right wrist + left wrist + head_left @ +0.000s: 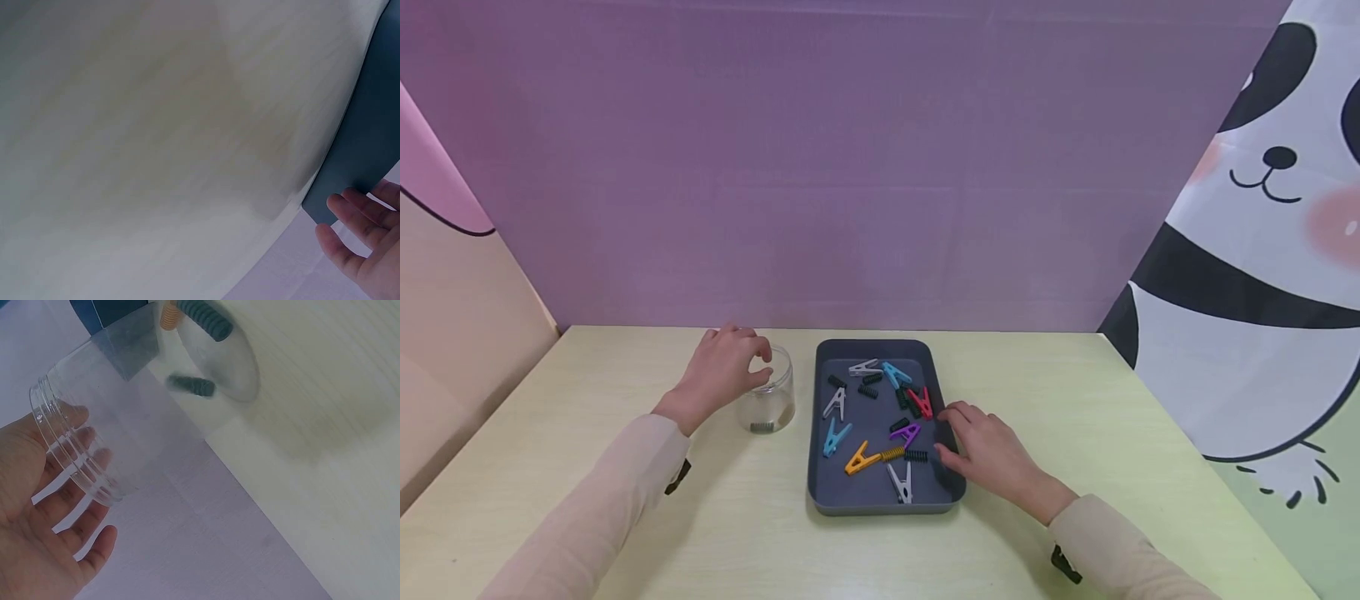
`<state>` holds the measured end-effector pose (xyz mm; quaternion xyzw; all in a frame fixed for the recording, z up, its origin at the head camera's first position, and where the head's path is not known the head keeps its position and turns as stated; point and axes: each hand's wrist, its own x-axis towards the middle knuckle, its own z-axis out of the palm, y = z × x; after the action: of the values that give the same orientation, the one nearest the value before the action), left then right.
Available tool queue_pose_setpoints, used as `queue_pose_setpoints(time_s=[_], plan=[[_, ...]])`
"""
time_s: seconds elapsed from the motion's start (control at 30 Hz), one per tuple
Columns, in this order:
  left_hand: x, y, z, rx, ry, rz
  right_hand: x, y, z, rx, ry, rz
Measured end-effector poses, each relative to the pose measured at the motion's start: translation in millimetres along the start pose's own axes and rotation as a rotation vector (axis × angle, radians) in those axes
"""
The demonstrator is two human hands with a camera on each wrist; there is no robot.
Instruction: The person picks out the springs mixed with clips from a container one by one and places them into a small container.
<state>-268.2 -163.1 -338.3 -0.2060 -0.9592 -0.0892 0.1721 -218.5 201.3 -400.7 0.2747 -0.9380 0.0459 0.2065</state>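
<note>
1. A clear jar [775,396] is stood upright on the surface [1075,408], at about ten o'clock from the tray [872,506].
2. The left hand [721,372] is held over the jar's mouth from ten o'clock; its fingers are spread, with a gap between thumb and forefinger, and nothing is seen gripped. Whether the rim is touched cannot be told.
3. In the jar, two green springs [205,319], one of them blurred, and an orange spring [169,315] are shown by the left wrist view.
4. The right hand [992,450] is placed at the tray's three o'clock edge; its fingers are curved loosely and parted from the thumb.
5. In the tray, a red clip [921,403] is seen at two o'clock, a yellow clip [861,459] at seven and a purple clip [907,434] near the centre.
6. Dark springs [916,456] are scattered among them.
</note>
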Motion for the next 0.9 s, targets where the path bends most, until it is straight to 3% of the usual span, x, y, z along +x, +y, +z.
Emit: queue_pose_setpoints(time_s=[0.5,0.9], plan=[[1.3,8.6,-7.3,0.013,0.073,0.038,0,1,-0.3,0.009,-0.028,0.018],[1.0,30.9,-9.0,0.004,0.080,0.083,0,0,-0.1,0.009,-0.006,0.008]])
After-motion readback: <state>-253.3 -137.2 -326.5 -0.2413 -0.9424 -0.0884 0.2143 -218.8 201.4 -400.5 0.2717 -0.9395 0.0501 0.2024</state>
